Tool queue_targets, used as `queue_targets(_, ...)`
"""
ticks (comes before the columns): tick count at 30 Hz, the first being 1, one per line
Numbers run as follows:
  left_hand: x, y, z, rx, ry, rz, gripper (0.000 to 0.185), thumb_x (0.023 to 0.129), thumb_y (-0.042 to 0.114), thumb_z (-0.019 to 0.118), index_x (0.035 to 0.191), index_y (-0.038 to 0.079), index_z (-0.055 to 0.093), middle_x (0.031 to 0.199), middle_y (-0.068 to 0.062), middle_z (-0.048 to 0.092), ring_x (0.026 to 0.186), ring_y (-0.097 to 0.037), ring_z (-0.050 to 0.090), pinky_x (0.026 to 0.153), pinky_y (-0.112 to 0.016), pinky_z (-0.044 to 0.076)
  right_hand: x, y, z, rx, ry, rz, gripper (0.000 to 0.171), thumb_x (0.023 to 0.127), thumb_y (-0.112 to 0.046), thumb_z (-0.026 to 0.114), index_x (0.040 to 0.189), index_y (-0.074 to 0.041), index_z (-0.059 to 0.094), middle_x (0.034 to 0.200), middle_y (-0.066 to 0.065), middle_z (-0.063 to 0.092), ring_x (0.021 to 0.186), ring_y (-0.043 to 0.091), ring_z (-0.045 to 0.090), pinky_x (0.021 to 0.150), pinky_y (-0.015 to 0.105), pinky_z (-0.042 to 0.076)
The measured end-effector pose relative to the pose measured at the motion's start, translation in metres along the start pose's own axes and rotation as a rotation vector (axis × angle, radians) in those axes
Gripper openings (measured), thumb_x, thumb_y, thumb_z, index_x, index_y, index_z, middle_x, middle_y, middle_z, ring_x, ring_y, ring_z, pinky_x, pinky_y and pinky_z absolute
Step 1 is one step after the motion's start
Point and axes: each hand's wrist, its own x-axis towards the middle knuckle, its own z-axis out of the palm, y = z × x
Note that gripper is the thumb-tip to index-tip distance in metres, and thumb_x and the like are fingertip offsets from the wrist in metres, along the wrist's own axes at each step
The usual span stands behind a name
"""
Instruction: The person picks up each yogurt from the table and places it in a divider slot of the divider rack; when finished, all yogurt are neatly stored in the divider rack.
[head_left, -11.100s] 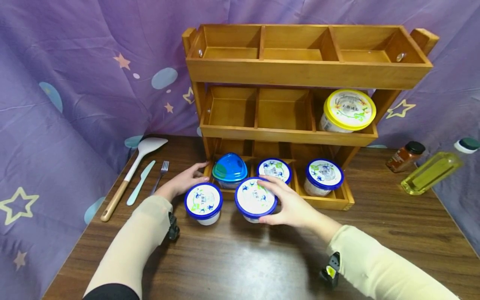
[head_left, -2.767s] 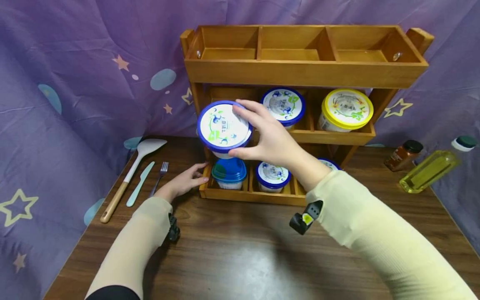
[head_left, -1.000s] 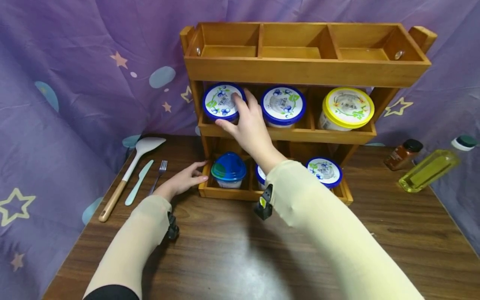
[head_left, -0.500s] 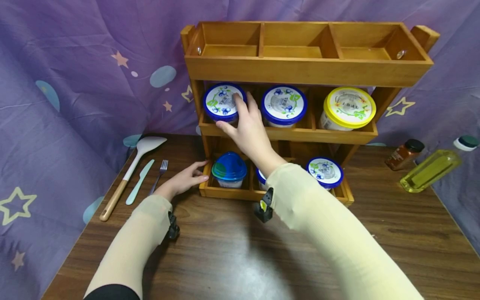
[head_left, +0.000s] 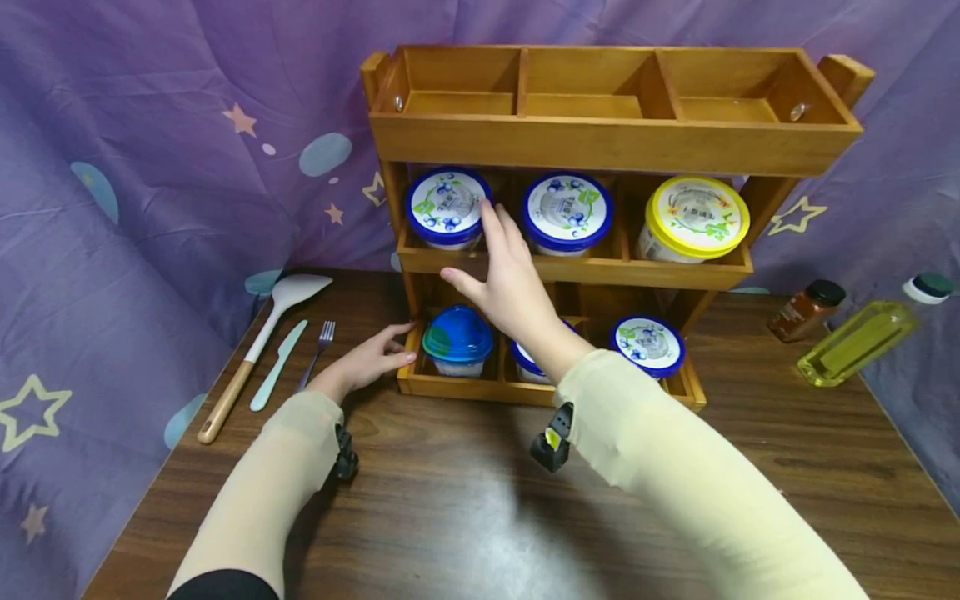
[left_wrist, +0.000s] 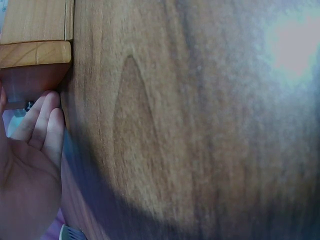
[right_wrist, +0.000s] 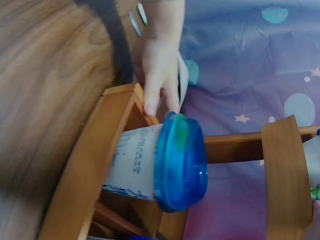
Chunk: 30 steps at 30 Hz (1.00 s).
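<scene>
Left hand (head_left: 367,360) rested with relaxed fingers against the wooden rack's (head_left: 611,146) lower left corner, holding nothing, round white tub (head_left: 447,207) with blue-rimmed printed lid sat in the middle shelf's left compartment, right hand (head_left: 510,279) hovered just beside it, fingers spread, empty.

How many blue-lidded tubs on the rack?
5: middle shelf left and centre; bottom shelf left, domed lid, centre, mostly hidden by the right arm, right.

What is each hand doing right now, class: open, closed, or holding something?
Left hand: open, fingers resting against the wooden rack.
Right hand: open, holding nothing, near a blue-lidded tub.
</scene>
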Motion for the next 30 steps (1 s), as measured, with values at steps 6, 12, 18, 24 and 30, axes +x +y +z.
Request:
queue_targets(6,0.000,0.001,0.001,0.003,0.006,0.004,0.067,0.095,0.036,0.055,0.150,0.014,0.022,0.132,-0.026,0.045,0.117,-0.036,0.047,0.094,-0.050,0.040,-0.016,0.012,-0.001,0.049,-0.018,-0.118,0.090,0.083,-0.038,0.070,0.149,-0.006,0.018,0.152,0.018,0.019,0.140,0.027,0.017,0.110,0.039,0.019)
queue_targets(12,0.000,0.000,0.000,0.019,0.010,0.030,0.067,0.095,0.036,0.054,0.149,0.012,0.023,0.132,-0.027,0.045,0.119,-0.037,0.046,0.094,-0.050,0.039,-0.029,0.029,-0.002,0.116,0.003,-0.240,0.086,0.080,-0.028,0.076,0.146,-0.002,0.027,0.150,0.017,0.027,0.138,0.024,0.025,0.107,0.036,0.029)
queue_targets(18,0.001,-0.001,0.000,0.027,0.010,0.019,0.067,0.095,0.037,0.054,0.149,0.016,0.023,0.132,-0.025,0.045,0.119,-0.036,0.046,0.095,-0.050,0.039,-0.039,0.044,-0.008,0.150,-0.002,-0.321,0.081,0.075,-0.017,0.080,0.141,0.003,0.036,0.142,0.019,0.040,0.126,0.027,0.043,0.097,0.034,0.041)
queue_targets(24,0.000,0.000,-0.001,0.017,0.013,0.023,0.067,0.095,0.036,0.054,0.149,0.014,0.023,0.132,-0.026,0.046,0.117,-0.036,0.047,0.094,-0.050,0.040,-0.048,0.060,-0.021,0.133,-0.082,-0.253,0.073,0.079,-0.020,0.076,0.141,-0.004,0.041,0.139,0.012,0.046,0.117,0.027,0.051,0.095,0.038,0.042)
queue_targets(30,-0.003,-0.002,0.001,-0.001,0.024,0.057,0.066,0.095,0.031,0.056,0.149,0.010,0.024,0.128,-0.027,0.048,0.111,-0.036,0.051,0.089,-0.048,0.043,-0.061,0.083,-0.032,0.104,-0.112,-0.168,0.070,0.081,-0.021,0.075,0.141,-0.009,0.043,0.136,0.010,0.050,0.111,0.026,0.053,0.094,0.040,0.042)
